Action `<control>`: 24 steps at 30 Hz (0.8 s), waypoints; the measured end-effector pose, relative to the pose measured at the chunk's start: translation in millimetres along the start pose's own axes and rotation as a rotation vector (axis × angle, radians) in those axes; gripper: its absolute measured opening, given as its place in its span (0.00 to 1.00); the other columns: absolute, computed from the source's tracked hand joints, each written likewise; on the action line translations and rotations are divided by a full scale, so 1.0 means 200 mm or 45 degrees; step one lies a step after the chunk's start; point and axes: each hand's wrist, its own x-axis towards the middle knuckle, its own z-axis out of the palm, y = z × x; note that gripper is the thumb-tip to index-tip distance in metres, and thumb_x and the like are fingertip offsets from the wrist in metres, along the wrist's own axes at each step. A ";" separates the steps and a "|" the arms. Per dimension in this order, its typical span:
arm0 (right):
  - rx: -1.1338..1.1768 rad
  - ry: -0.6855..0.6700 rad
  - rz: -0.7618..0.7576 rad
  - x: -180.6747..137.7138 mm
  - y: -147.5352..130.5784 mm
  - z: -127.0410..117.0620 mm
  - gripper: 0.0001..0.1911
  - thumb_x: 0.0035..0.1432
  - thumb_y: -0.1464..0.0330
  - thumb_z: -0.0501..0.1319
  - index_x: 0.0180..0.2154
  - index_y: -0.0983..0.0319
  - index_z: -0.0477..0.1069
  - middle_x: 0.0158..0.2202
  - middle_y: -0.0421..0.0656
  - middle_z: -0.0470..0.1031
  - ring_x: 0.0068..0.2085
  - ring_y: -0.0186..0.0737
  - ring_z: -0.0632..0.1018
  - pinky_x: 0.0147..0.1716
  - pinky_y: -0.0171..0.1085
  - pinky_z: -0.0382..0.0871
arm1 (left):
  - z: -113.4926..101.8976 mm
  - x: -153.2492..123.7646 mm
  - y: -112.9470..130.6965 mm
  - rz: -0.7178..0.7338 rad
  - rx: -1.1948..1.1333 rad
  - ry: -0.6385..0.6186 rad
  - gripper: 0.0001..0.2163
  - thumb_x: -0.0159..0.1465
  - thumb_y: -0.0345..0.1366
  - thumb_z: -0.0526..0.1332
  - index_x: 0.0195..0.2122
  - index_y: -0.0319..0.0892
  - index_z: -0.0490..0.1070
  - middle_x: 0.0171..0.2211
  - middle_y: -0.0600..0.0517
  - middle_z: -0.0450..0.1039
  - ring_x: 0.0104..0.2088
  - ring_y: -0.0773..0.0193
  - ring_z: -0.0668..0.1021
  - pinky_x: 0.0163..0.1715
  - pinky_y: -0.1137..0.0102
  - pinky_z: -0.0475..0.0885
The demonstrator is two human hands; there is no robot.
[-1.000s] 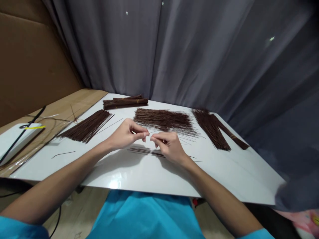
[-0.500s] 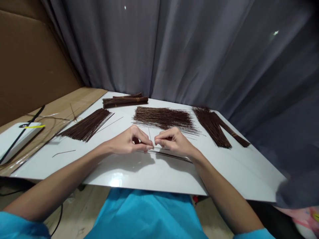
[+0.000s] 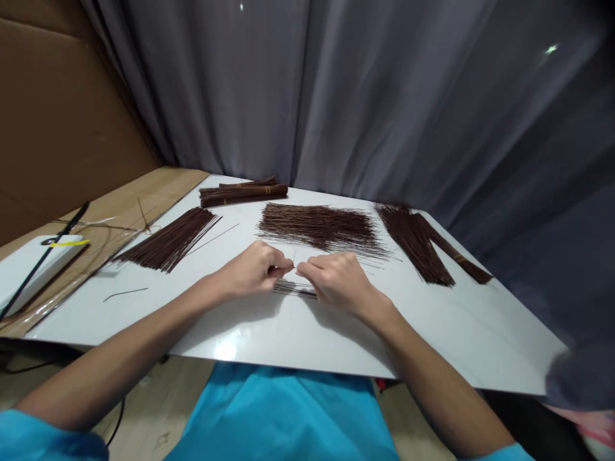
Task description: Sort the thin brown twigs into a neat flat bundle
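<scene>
My left hand [image 3: 253, 270] and my right hand [image 3: 337, 280] meet fingertip to fingertip over the middle of the white board [image 3: 269, 326]. Both are pinched on a small bunch of thin dark brown sticks [image 3: 294, 290] that lies flat on the board under the right hand. Just beyond the hands spreads a loose pile of the same sticks [image 3: 319, 227].
A fanned pile of sticks [image 3: 169, 239] lies to the left, tied bundles [image 3: 243, 192] at the back, another pile with a tied bundle [image 3: 423, 242] to the right. One bent stick [image 3: 125, 293] lies apart. A white device with a black cable [image 3: 33, 266] sits on cardboard at far left. Grey curtain behind.
Both hands have lowered toward the board and drawn closer together. The single stick that stood up between the fingertips half a second ago is now barely visible.
</scene>
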 end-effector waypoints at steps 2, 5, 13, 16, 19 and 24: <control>0.091 -0.052 0.004 0.00 0.02 0.00 0.09 0.67 0.76 0.62 0.37 0.60 0.80 0.32 0.43 0.83 0.32 0.39 0.75 0.28 0.40 0.44 | 0.01 0.00 0.00 0.052 0.055 -0.102 0.12 0.60 0.20 0.57 0.25 0.40 0.75 0.22 0.52 0.71 0.24 0.66 0.70 0.29 0.67 0.61; 0.361 -0.053 0.031 0.01 0.07 -0.01 0.12 0.66 0.78 0.62 0.40 0.58 0.83 0.36 0.42 0.85 0.37 0.40 0.79 0.30 0.37 0.53 | 0.01 -0.01 0.02 0.107 0.005 -0.188 0.12 0.60 0.21 0.58 0.27 0.41 0.77 0.24 0.50 0.74 0.25 0.64 0.72 0.29 0.66 0.63; 1.182 -0.015 0.218 0.04 0.08 -0.03 0.14 0.72 0.64 0.63 0.35 0.62 0.83 0.27 0.42 0.79 0.28 0.37 0.75 0.29 0.35 0.66 | -0.05 -0.04 0.12 -0.113 -0.540 0.048 0.09 0.68 0.35 0.66 0.35 0.40 0.86 0.30 0.46 0.82 0.29 0.62 0.78 0.28 0.69 0.70; 1.201 0.098 0.286 0.04 0.04 -0.02 0.15 0.72 0.63 0.64 0.36 0.63 0.84 0.26 0.41 0.77 0.26 0.36 0.73 0.27 0.36 0.65 | -0.05 -0.04 0.09 -0.240 -0.746 0.119 0.14 0.70 0.42 0.68 0.34 0.36 0.86 0.21 0.49 0.75 0.21 0.69 0.70 0.21 0.72 0.61; 1.123 0.207 0.296 0.05 0.01 0.00 0.13 0.72 0.64 0.64 0.37 0.62 0.84 0.31 0.44 0.83 0.26 0.36 0.75 0.27 0.36 0.66 | -0.05 -0.03 0.03 -0.310 -0.921 0.128 0.17 0.69 0.45 0.69 0.33 0.35 0.85 0.15 0.55 0.63 0.17 0.72 0.61 0.18 0.72 0.54; 0.979 0.154 0.381 0.05 0.01 0.03 0.13 0.73 0.65 0.63 0.37 0.61 0.84 0.28 0.42 0.82 0.26 0.36 0.76 0.28 0.35 0.65 | -0.02 -0.02 -0.04 -0.430 -0.967 0.125 0.16 0.67 0.46 0.71 0.33 0.35 0.85 0.16 0.54 0.65 0.17 0.73 0.60 0.17 0.73 0.52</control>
